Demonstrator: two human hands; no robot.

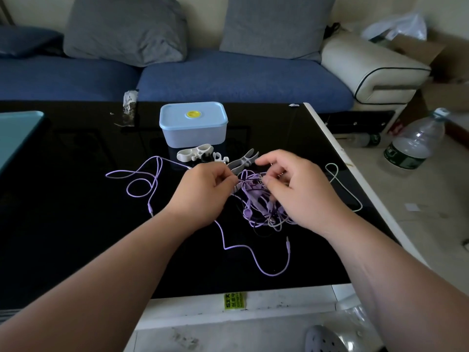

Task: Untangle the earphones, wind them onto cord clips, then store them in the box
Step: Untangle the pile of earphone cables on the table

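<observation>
Pinching strands of the tangled earphones (253, 201) at the centre of the counter (76, 212), the left hand (203, 194) and right hand (302, 196) each have a grip clenched on cord, with the cord clips (195, 153) and the lidded box (194, 128) at twelve o'clock, and a hard pull apart would likely tighten the knot.

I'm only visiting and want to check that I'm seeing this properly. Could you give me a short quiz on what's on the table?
1. True or false: the lid is on the blue box.
2. Most cords in the earphone tangle are: A red, B purple, C orange.
3. Fill in: the white cord clips lie just in front of the ____.

Key: 1 true; 2 B; 3 box.
</observation>
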